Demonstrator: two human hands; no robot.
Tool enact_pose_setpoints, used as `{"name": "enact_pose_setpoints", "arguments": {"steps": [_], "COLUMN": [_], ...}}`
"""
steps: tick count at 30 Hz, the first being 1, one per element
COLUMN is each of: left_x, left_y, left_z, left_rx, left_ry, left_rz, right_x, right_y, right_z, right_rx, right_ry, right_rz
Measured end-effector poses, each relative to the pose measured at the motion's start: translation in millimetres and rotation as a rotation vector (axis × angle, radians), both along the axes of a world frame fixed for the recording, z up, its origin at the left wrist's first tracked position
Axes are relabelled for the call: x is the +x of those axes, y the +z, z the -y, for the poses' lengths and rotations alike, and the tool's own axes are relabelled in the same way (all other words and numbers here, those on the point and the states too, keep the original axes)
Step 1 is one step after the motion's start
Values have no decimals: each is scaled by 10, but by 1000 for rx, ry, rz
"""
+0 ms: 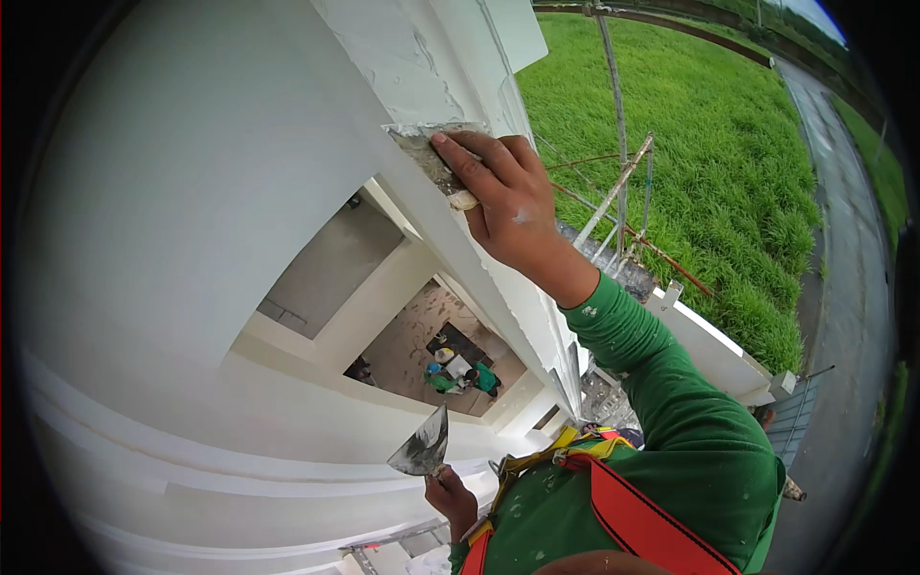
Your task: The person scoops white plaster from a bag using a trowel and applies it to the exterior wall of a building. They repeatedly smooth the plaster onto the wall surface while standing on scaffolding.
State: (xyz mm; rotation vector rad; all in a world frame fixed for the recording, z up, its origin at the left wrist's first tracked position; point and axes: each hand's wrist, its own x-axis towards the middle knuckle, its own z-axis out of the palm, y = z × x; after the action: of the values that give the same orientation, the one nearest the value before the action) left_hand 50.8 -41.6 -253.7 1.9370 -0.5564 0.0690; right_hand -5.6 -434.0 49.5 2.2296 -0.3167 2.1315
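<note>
My right hand (508,196) grips a wide, putty-smeared blade (416,153) with a pale handle, fingers pressed over it, flat against the white beam edge (393,57) where rough wet putty shows. Lower down, my left hand (450,494) is closed on the handle of a putty knife (422,446), whose broad metal blade points upward and carries grey-white smears. My green right sleeve has white specks, and a red and yellow harness crosses my body.
Rusty scaffold poles (618,105) stand at the right beside grass, a low white wall (709,335) and a road. Through an opening far below, several people (460,374) in green work on a dirty floor. Curved white walls (144,240) fill the left.
</note>
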Motion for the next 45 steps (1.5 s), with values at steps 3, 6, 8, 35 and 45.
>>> {"name": "enact_pose_setpoints", "arguments": {"steps": [3,6,8,35,45], "left_x": [-110,-151,-161,125,219], "left_y": [147,-3,-78,58,177], "left_z": [90,35,29,452,650], "left_rx": [-44,68,19,44,-173], "left_ry": [48,135,158,-36,-235], "left_rz": [121,-59,-21,-9,-226], "right_x": [45,264,501,324,123], "right_y": [984,2010,2577,414,-1142], "right_z": [277,589,771,578,447], "right_rx": [-239,-458,-547,-237,-134], "right_ry": [-29,-40,-52,-116,-36], "right_rz": [111,145,153,-315,-513]}}
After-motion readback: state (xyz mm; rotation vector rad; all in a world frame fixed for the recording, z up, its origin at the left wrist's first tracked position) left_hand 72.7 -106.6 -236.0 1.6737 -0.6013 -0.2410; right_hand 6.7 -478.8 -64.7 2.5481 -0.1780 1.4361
